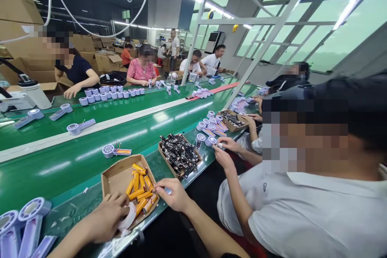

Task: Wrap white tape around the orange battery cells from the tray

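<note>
My left hand (105,215) curls over the near left edge of a cardboard tray (116,169), its fingers closed on a white ring that looks like a roll of tape (128,217). Orange cylindrical batteries (137,181) lie in a heap in that tray. At the tray's right edge is my right hand (173,195), thumb and forefinger pinched together beside the batteries. A small pale lavender piece (167,190) shows within its fingers; what it belongs to is hidden.
A box of black circuit boards (178,153) stands right of the tray. Lavender fan housings (34,209) lie at near left; another housing (113,151) rests on the green conveyor belt (90,161). A co-worker (272,201) sits close on my right, both hands on a housing. Others sit across.
</note>
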